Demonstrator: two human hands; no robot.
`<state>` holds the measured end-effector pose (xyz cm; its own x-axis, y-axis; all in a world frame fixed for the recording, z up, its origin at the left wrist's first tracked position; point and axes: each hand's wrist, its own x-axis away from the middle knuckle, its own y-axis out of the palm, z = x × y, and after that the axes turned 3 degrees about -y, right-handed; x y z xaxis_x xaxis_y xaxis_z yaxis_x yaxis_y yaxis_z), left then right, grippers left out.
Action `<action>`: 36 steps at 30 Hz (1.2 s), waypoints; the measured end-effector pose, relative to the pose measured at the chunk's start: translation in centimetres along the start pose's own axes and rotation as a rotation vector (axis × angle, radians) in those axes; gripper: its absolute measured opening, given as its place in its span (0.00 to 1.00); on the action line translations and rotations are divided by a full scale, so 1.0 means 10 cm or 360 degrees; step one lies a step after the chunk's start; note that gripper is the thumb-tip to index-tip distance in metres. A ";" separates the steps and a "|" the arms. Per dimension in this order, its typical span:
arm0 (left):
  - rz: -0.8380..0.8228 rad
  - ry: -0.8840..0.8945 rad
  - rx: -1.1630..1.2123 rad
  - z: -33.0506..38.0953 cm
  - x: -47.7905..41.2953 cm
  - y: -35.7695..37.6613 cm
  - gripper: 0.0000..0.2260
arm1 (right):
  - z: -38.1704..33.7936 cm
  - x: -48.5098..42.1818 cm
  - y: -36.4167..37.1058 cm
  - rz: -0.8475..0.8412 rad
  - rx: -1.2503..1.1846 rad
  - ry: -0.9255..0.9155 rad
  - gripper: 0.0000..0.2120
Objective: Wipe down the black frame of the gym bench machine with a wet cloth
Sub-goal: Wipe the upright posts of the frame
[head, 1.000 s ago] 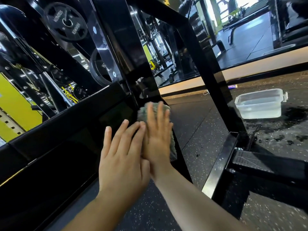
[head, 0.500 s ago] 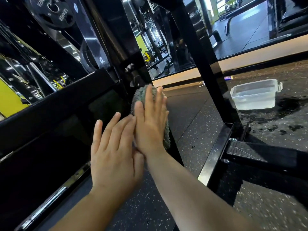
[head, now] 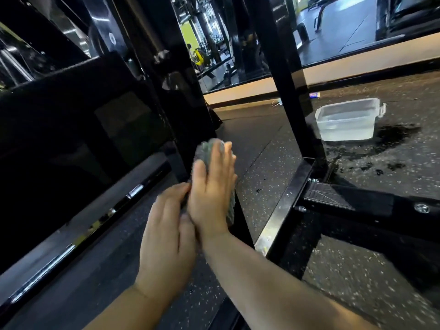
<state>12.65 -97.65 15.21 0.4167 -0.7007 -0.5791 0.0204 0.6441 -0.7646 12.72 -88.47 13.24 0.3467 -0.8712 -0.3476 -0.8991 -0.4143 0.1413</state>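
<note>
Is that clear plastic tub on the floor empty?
No, the clear tub holds water part way up its walls, and a dark wet patch spreads beside it.

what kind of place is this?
Most likely a commercial gym: a black machine frame, speckled rubber flooring, and more exercise equipment visible beyond. A water tub sits on the floor.

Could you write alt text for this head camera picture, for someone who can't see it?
A person's right hand presses a grey cloth flat against a slanted black bar of a gym machine, while the left hand rests beside it at the cloth's lower edge. Beyond, a clear plastic tub sits on the speckled floor beside a dark wet patch.
</note>
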 end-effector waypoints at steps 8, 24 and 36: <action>-0.0168 -0.1173 0.1078 0.02 -0.10 0.24 0.17 | 1.19 0.68 0.01 0.0349 0.0107 0.0356 0.23; -0.0294 -0.1395 0.0982 -0.15 0.08 0.49 0.21 | 1.33 0.67 -0.20 0.0420 -0.0191 0.1214 0.24; -0.0011 -0.0687 0.0540 0.44 -0.26 -0.24 0.15 | -0.54 -0.36 -0.44 0.0241 -0.1178 0.0263 0.14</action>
<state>15.54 -96.00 19.84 0.7490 -0.5616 -0.3514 0.2865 0.7528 -0.5926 16.87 -84.87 18.86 0.3219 -0.9363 -0.1407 -0.5473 -0.3053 0.7793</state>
